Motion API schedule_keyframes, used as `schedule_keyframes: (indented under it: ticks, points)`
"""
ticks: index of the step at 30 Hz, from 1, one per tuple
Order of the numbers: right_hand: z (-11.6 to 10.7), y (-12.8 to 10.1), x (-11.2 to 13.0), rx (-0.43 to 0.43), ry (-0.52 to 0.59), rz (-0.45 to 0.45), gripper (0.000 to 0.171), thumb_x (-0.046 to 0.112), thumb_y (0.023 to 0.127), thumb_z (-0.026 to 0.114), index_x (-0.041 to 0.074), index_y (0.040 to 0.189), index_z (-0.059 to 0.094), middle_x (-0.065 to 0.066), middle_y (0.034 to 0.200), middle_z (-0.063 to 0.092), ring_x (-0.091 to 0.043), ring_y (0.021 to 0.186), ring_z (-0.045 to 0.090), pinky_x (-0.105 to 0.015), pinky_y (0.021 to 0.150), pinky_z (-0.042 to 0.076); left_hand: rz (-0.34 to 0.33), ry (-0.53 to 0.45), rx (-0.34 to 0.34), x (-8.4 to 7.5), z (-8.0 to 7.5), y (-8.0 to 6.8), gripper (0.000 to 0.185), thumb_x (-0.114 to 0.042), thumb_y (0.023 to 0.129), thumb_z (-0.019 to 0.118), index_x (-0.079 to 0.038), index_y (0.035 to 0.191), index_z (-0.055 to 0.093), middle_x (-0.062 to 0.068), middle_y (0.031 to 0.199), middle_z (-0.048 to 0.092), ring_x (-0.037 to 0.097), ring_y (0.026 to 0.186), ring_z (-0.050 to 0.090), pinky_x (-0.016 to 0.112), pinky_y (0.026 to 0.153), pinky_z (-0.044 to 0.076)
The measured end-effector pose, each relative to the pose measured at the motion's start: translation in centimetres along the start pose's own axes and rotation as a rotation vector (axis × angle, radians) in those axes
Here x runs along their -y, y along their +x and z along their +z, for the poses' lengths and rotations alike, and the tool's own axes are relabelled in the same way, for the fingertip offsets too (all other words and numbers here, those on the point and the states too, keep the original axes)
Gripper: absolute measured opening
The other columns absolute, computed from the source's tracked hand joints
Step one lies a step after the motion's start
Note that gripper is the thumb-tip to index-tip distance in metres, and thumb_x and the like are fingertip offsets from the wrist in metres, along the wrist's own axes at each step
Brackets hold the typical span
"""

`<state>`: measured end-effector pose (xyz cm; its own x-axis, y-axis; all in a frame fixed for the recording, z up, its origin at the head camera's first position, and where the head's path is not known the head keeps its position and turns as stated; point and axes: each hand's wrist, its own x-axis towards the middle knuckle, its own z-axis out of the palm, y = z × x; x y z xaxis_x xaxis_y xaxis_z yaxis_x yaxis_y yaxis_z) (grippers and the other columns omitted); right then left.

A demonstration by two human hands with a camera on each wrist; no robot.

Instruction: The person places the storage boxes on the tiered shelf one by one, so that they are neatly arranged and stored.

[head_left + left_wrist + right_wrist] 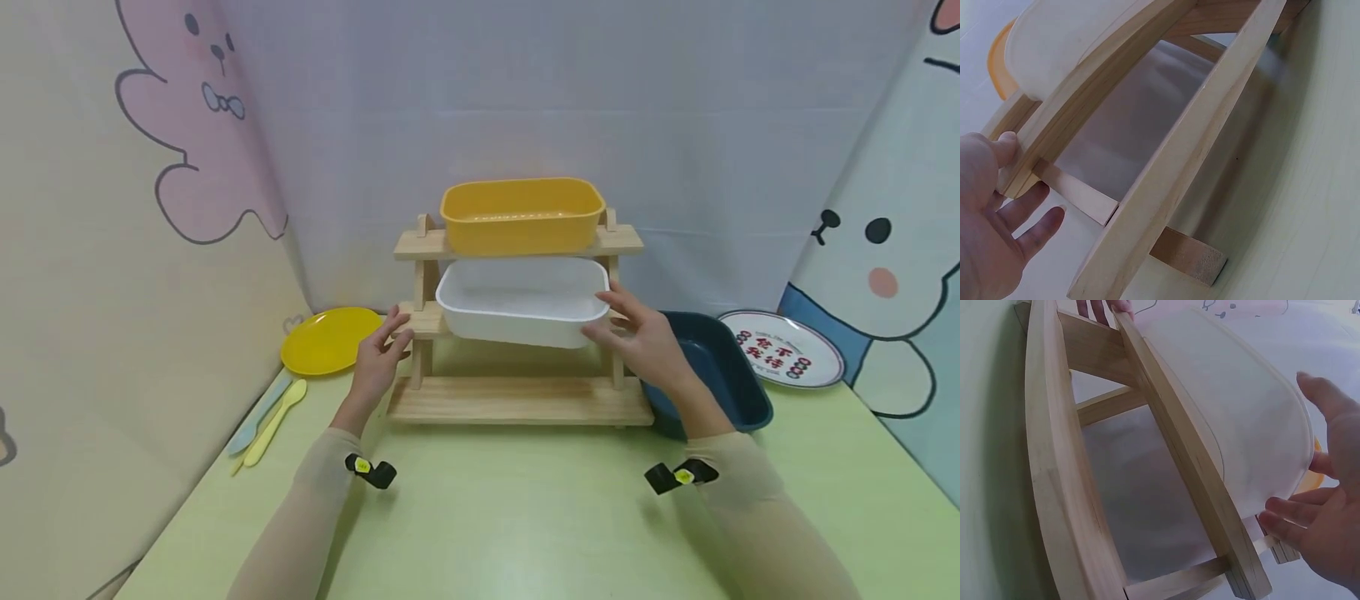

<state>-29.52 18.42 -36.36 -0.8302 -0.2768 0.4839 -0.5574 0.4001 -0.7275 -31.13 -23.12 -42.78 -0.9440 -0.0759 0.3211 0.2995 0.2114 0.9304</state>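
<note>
A wooden tiered rack (517, 400) stands mid-table. A yellow tub (521, 215) sits on its top shelf and a white tub (521, 304) on its middle shelf. My left hand (381, 350) rests with straight fingers against the left end of the middle shelf; in the left wrist view the left hand (991, 206) has its thumb on the rack (1166, 187) and its fingers spread. My right hand (637, 333) touches the white tub's right end. In the right wrist view the right hand (1329, 512) lies with loose, nearly straight fingers against the white tub (1241, 425).
A dark blue tub (712, 367) sits just right of the rack, behind my right forearm. A patterned plate (783, 348) lies at the far right and a yellow plate (330, 337) at the left. Pastel cutlery (270, 412) lies near the left wall. Curtains enclose the table.
</note>
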Motion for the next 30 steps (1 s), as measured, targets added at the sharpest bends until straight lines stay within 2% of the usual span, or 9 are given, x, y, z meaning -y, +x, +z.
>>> schedule_keyframes:
  ticks: [2, 7, 9, 11, 16, 19, 23, 26, 30]
  points:
    - [0.4, 0.1, 0.2, -0.032, -0.028, 0.015, 0.067, 0.024, 0.088, 0.079, -0.001, 0.143, 0.050, -0.015, 0.161, 0.030, -0.041, 0.135, 0.045, -0.057, 0.102, 0.047, 0.008, -0.003, 0.001, -0.1, 0.0, 0.1, 0.049, -0.035, 0.101, 0.061, -0.010, 0.143, 0.055, -0.001, 0.162, 0.029, 0.032, 0.133, 0.051, 0.052, 0.099, 0.050]
    - [1.4, 0.5, 0.1, -0.125, -0.038, 0.016, 0.064, 0.026, 0.082, 0.085, -0.001, 0.132, 0.058, -0.020, 0.144, 0.052, -0.042, 0.121, 0.058, -0.054, 0.099, 0.051, 0.002, -0.041, 0.008, -0.2, -0.1, 0.0, 0.046, -0.025, 0.101, 0.062, -0.005, 0.142, 0.055, -0.001, 0.162, 0.030, 0.034, 0.131, 0.052, 0.050, 0.097, 0.051]
    - [1.5, 0.6, -0.1, -0.138, -0.001, 0.018, 0.061, 0.025, 0.082, 0.085, -0.001, 0.130, 0.059, -0.019, 0.142, 0.053, -0.041, 0.122, 0.057, -0.051, 0.098, 0.052, -0.011, -0.056, 0.017, -0.5, -0.1, -0.1, 0.045, -0.020, 0.102, 0.061, -0.002, 0.142, 0.054, 0.001, 0.162, 0.029, 0.034, 0.132, 0.051, 0.050, 0.098, 0.050]
    - [1.5, 0.7, -0.2, -0.128, 0.060, 0.032, 0.059, 0.021, 0.083, 0.084, -0.002, 0.130, 0.057, -0.017, 0.148, 0.047, -0.041, 0.126, 0.054, -0.046, 0.099, 0.052, -0.026, -0.059, 0.023, -1.2, -0.1, -0.4, 0.044, -0.018, 0.102, 0.060, 0.000, 0.142, 0.054, 0.003, 0.162, 0.028, 0.035, 0.132, 0.051, 0.050, 0.098, 0.050]
    - [1.2, 1.2, -0.7, -0.101, 0.238, 0.043, 0.056, 0.009, 0.086, 0.080, -0.007, 0.132, 0.052, -0.019, 0.152, 0.042, -0.041, 0.129, 0.052, -0.025, 0.097, 0.052, -0.018, -0.041, 0.030, -2.9, 0.0, -1.0, 0.044, -0.013, 0.103, 0.057, 0.005, 0.143, 0.051, 0.009, 0.163, 0.027, 0.037, 0.131, 0.051, 0.053, 0.098, 0.049]
    - [1.2, 1.4, -0.9, -0.105, 0.316, 0.034, 0.052, 0.005, 0.087, 0.078, -0.006, 0.130, 0.052, -0.022, 0.150, 0.043, -0.039, 0.127, 0.054, -0.018, 0.093, 0.051, -0.005, -0.052, 0.030, -2.3, -0.2, -0.7, 0.044, -0.015, 0.103, 0.058, 0.003, 0.143, 0.051, 0.007, 0.163, 0.027, 0.037, 0.131, 0.051, 0.054, 0.099, 0.048]
    - [1.3, 1.6, -1.1, -0.098, 0.367, 0.017, 0.045, 0.003, 0.088, 0.076, 0.001, 0.128, 0.055, -0.020, 0.155, 0.037, -0.038, 0.129, 0.052, -0.019, 0.094, 0.051, -0.001, -0.060, 0.015, -0.8, -0.3, -0.2, 0.045, -0.020, 0.102, 0.059, -0.002, 0.143, 0.053, 0.000, 0.162, 0.028, 0.034, 0.131, 0.052, 0.052, 0.098, 0.049]
    - [1.5, 1.5, -1.3, -0.094, 0.378, 0.017, 0.044, 0.003, 0.088, 0.076, 0.003, 0.127, 0.056, -0.020, 0.156, 0.036, -0.042, 0.131, 0.049, -0.019, 0.095, 0.051, 0.010, -0.050, 0.000, -0.3, -0.3, -0.2, 0.046, -0.024, 0.102, 0.060, -0.004, 0.142, 0.055, -0.001, 0.162, 0.030, 0.034, 0.130, 0.053, 0.050, 0.097, 0.051]
    - [1.5, 1.3, -1.3, -0.106, 0.364, 0.032, 0.046, 0.004, 0.088, 0.076, -0.001, 0.128, 0.054, -0.019, 0.156, 0.036, -0.046, 0.131, 0.047, -0.017, 0.093, 0.051, 0.028, -0.047, 0.004, 0.1, -0.2, -0.1, 0.046, -0.027, 0.101, 0.062, -0.005, 0.141, 0.056, -0.001, 0.161, 0.031, 0.033, 0.129, 0.054, 0.050, 0.096, 0.052]
